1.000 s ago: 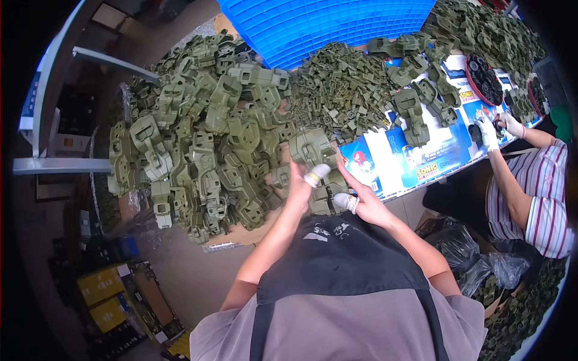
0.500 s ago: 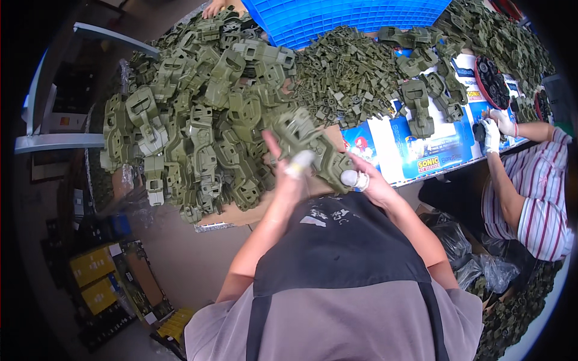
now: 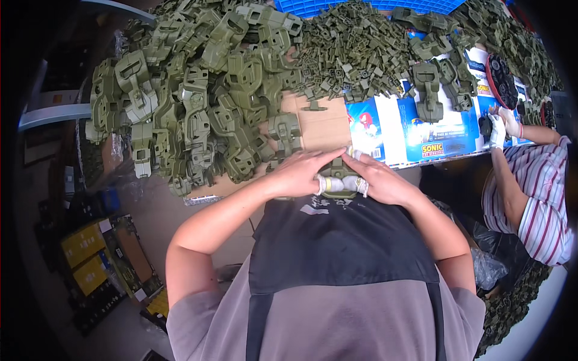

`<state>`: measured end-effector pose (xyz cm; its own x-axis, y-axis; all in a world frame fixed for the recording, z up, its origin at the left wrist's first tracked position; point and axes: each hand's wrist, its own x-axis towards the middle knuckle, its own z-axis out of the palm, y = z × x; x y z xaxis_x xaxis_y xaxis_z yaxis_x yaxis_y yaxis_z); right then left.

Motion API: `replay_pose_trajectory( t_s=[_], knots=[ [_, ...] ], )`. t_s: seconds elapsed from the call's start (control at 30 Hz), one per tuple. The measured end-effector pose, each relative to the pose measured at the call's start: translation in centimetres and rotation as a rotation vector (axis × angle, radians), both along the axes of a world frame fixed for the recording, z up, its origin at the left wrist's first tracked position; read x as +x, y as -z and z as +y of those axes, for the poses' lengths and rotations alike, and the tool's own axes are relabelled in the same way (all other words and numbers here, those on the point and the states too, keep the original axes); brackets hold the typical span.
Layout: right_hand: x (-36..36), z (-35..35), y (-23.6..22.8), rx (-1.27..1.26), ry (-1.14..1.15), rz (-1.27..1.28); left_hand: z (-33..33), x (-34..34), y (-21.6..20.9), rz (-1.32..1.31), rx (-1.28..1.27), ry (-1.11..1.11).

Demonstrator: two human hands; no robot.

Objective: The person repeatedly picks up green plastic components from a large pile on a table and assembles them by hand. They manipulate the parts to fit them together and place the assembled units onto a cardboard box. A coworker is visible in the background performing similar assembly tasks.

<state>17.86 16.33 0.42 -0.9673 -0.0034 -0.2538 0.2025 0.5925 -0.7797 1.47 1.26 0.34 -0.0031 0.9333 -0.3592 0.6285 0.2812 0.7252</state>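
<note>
left hand [image 3: 299, 173], right hand [image 3: 384, 180], olive plastic part [image 3: 337, 172] pressed between

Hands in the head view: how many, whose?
4. The left hand and right hand press one green part at the apron. A co-worker's two hands work at right, overlapping; more may be hidden.

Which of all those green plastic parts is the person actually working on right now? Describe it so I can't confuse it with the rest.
Start at the big heap of olive-green moulded parts on the cardboard-covered table, then drop to the near table edge, just above the black apron. There the left hand and right hand press together on one green part. It alone lies apart from the heap, between taped thumbs.
</note>
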Motion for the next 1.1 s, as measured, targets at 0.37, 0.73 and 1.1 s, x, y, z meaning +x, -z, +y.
replay_pose_trajectory(
  t_s=[0.37, 0.73, 1.1],
  knots=[
    [-0.8, 0.0, 2.4, -0.174, 0.153, -0.065, -0.5, 0.7, 0.0, 0.131, -0.03, -0.026],
    [2.8, 4.0, 2.9, -0.299, 0.232, -0.144, -5.2, -1.6, 2.0, -0.533, 0.168, -0.564],
    [-5.4, -1.6, -1.8, -0.069, -0.075, 0.08, -4.8, 0.6, 0.5, -0.34, 0.168, -0.532]
  ],
)
